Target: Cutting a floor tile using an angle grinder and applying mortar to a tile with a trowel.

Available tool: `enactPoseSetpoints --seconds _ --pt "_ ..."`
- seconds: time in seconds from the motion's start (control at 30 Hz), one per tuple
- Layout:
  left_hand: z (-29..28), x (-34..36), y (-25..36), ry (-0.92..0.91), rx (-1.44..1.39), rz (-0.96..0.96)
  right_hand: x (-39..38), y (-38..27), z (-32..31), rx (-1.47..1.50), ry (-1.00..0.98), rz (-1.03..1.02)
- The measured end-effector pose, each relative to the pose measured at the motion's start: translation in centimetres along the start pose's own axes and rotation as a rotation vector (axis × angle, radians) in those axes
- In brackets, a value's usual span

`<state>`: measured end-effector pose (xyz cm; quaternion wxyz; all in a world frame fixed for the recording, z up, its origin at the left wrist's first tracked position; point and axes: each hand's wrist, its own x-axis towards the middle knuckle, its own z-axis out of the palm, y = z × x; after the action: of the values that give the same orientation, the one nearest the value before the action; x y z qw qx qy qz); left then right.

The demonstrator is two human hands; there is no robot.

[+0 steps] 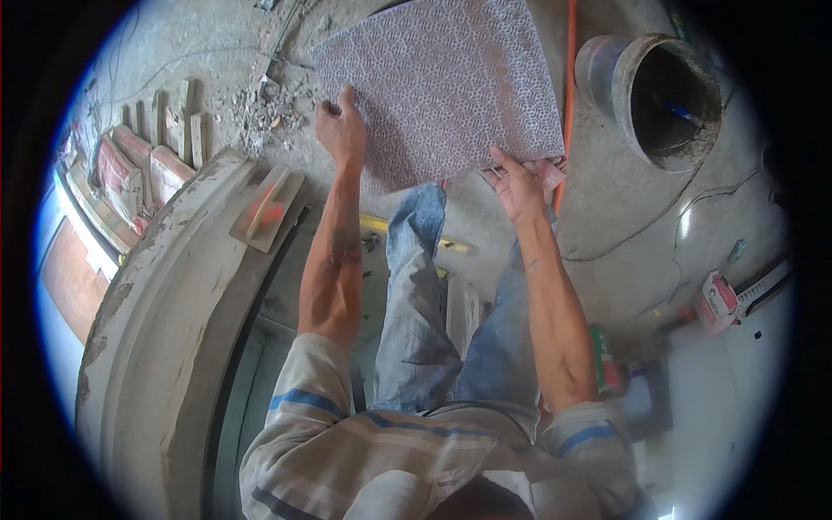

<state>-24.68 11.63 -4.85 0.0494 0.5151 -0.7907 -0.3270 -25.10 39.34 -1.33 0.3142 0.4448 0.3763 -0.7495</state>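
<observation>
Between my hands is a large square tile [442, 95], its patterned grey-brown underside facing me. My left hand [342, 134] is closed on the tile's left edge, with the thumb on the near face. At the lower right corner my right hand [513, 185] grips the bottom edge, thumb on top and fingers partly hidden below. A small pinkish piece [550, 173] shows beside the right hand, just under that corner. The tile is held tilted above the concrete floor, in front of my knees.
A mud-caked bucket [624, 100] holding grey mix and a blue-handled tool stands at right, past an orange strip [569, 95]. A wooden-handled float [267, 212] rests on the ledge [173, 286] at left. Rubble [269, 113], a yellow level [373, 223], cables and a box [718, 302] lie around.
</observation>
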Motion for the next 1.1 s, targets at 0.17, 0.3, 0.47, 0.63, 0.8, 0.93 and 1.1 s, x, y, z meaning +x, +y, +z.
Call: enactPoseSetpoints --seconds 0.17,0.3,0.47,0.63,0.8,0.93,1.1 --pt "-0.1 0.8 -1.5 0.078 0.147 0.212 0.1 0.8 0.9 -0.174 0.087 0.023" --pt "-0.9 0.6 -1.3 -0.056 0.236 0.198 1.4 1.7 -0.1 -0.337 0.248 -0.043" --pt "-1.9 1.6 -2.6 -0.362 -0.314 0.001 2.1 1.0 -1.1 -0.447 0.283 -0.045" --pt "-1.6 -0.4 -3.6 0.003 0.129 0.382 2.3 1.3 -1.1 -0.548 0.287 -0.017" --pt "-1.7 -4.6 -4.6 -0.289 -0.055 -0.165 2.2 0.6 -0.1 -0.408 0.429 -0.126" --pt "-1.7 -7.9 -5.9 -0.182 -0.198 -0.247 3.0 2.0 -0.3 -0.301 0.401 -0.104" --pt "-2.8 -9.8 -6.4 -0.126 -0.307 -0.229 1.3 1.6 1.5 -0.347 0.355 -0.077"
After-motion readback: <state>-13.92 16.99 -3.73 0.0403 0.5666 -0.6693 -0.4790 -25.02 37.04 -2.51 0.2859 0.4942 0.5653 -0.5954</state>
